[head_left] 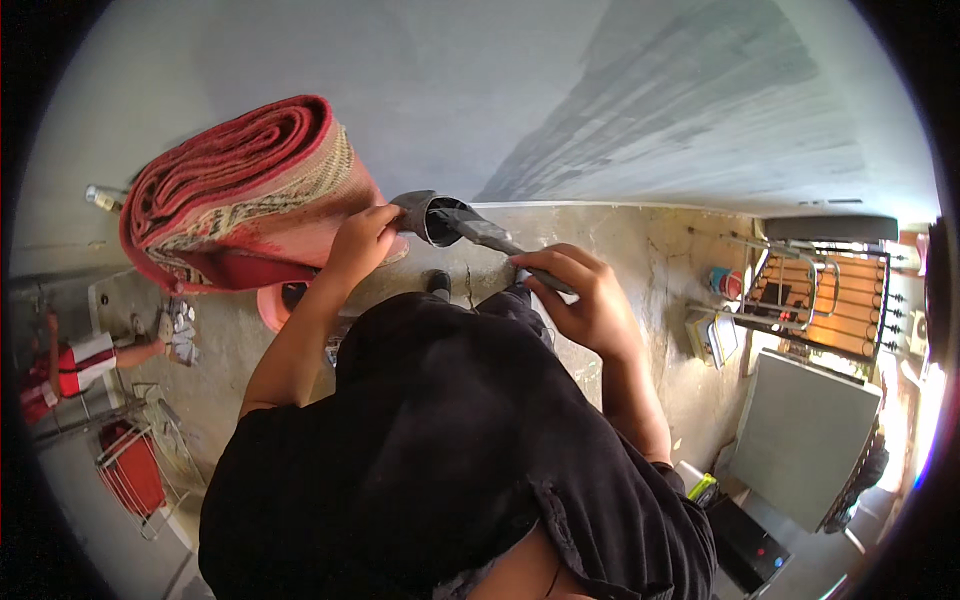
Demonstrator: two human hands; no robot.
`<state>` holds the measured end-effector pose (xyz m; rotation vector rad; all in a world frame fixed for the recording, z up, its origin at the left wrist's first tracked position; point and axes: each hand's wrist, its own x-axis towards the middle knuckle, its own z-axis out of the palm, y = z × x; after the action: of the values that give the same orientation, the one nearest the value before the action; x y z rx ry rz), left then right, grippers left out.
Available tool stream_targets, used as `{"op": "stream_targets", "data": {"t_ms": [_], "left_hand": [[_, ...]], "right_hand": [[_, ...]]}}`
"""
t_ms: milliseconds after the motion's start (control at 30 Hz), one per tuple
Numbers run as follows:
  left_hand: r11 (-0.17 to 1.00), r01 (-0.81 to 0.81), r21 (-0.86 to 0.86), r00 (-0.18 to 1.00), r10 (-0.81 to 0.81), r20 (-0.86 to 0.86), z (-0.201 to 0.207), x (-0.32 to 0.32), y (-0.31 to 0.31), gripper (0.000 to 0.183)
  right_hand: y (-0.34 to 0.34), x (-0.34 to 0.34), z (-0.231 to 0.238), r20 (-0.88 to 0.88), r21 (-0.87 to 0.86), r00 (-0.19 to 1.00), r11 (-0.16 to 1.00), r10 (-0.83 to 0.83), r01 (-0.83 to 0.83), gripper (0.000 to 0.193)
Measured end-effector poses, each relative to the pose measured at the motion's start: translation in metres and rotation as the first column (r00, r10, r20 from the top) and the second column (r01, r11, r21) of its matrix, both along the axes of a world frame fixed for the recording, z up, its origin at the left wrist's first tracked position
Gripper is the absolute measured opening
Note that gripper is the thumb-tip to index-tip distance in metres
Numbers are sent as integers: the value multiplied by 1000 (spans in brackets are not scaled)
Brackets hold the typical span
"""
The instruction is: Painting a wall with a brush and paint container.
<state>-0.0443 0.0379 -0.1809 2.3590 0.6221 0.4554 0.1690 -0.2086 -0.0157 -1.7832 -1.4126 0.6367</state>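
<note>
My left hand grips a small dark grey cup by its side, its open mouth tilted toward my right hand. In my right hand is a grey-smeared paintbrush, held by its handle, with its head at the cup's mouth. Whether the brush touches the rim I cannot tell. Beyond both hands rises a pale grey wall with a darker, streaky grey patch on its right part.
A rolled red patterned carpet leans by the wall at left, beside a pink basin. A person is at far left, near a wire rack. On the right stand a metal-framed rack, a bucket and a grey panel.
</note>
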Motion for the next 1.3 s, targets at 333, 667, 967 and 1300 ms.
{"op": "stream_targets", "data": {"t_ms": [333,667,967,1300], "left_hand": [[995,28,98,998,-33,44,-9,10,2,30],[995,-42,88,999,40,21,-25,8,-19,24],[986,-92,141,995,95,-21,-19,28,-30,27],[995,-66,73,985,53,167,12,99,-81,29]], "right_hand": [[1,-34,-20,-127,76,967,970,-222,233,19],[1,-47,-60,-454,58,771,849,-446,525,16],[7,-9,-42,-211,35,934,953,-288,302,16],[6,75,0,135,-254,981,962,138,-101,38]]}}
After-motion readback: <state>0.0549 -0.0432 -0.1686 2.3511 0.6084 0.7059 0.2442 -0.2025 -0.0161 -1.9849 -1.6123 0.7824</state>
